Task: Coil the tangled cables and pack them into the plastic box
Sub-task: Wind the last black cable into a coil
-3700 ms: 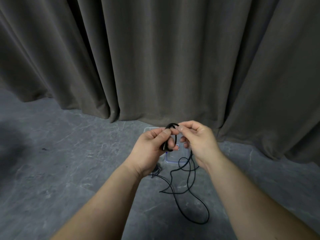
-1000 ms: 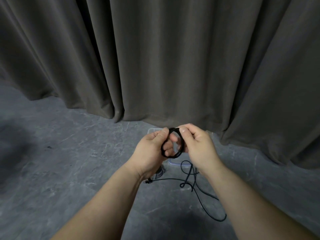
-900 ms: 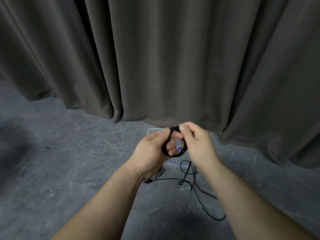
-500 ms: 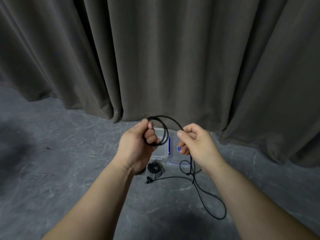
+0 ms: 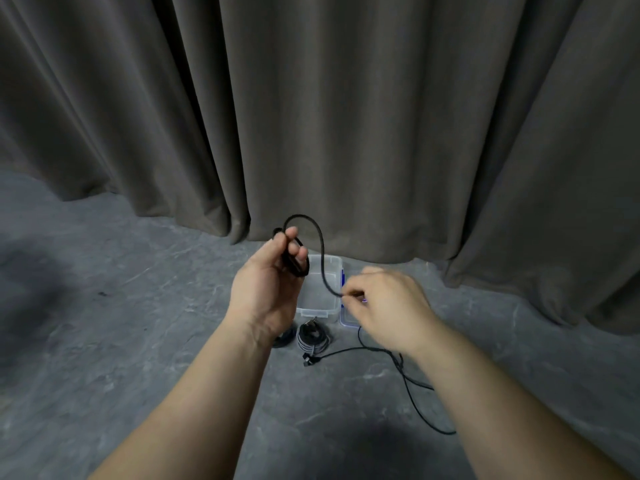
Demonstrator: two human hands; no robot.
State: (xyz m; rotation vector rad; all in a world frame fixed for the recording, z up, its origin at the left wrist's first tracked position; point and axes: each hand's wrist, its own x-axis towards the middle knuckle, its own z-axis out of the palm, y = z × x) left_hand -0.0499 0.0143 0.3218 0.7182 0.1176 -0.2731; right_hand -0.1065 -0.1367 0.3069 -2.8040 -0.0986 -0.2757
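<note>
My left hand (image 5: 268,285) grips a small coil of black cable (image 5: 294,261) raised above the floor. From the coil a strand arcs up and down to my right hand (image 5: 384,303), which pinches it lower and to the right. The loose tail of the cable (image 5: 408,379) trails over the grey floor beneath my right forearm, ending in a plug (image 5: 307,362). A clear plastic box (image 5: 320,299) stands open on the floor behind my hands, partly hidden by them.
Two coiled cables (image 5: 313,337) lie on the floor just in front of the box. The box's lid with blue clips (image 5: 343,282) lies to its right. A dark curtain (image 5: 346,116) hangs close behind, reaching the floor.
My hands have drawn apart: the left lifted the coil up and left, the right slid down along the strand to the right. The coil has gained loops since the earliest frame.
</note>
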